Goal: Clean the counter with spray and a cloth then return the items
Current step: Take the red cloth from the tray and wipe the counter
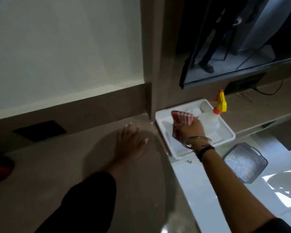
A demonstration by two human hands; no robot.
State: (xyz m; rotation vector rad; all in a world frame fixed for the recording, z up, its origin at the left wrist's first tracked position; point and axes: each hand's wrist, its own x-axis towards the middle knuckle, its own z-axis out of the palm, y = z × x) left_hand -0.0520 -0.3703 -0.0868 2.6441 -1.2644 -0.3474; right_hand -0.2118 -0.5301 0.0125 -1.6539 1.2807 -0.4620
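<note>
The right hand (191,130), right of centre in the frame, is closed around a red-and-white striped cloth (181,117), the fingers bunching it so that folds stick out above and below the fist. Bracelets and a dark band circle the wrist. The left hand (130,142), at the centre of the frame, lies flat and spread on the brown bench (84,165), palm down, fingers wide, holding nothing; a dark sleeve covers its forearm.

The cloth looks crumpled and soft, its stripes running lengthwise. It hangs over a white plastic tray (228,133) that sits on the bench by the wall corner. In the tray, just behind the right hand, stands a clear spray bottle (210,121) with a yellow and orange trigger head (220,102) rising toward the upper right. The bottle is just beside the knuckles; I cannot tell whether they touch. A dark mesh basket (260,163) lies lower right, apart from the tray.
</note>
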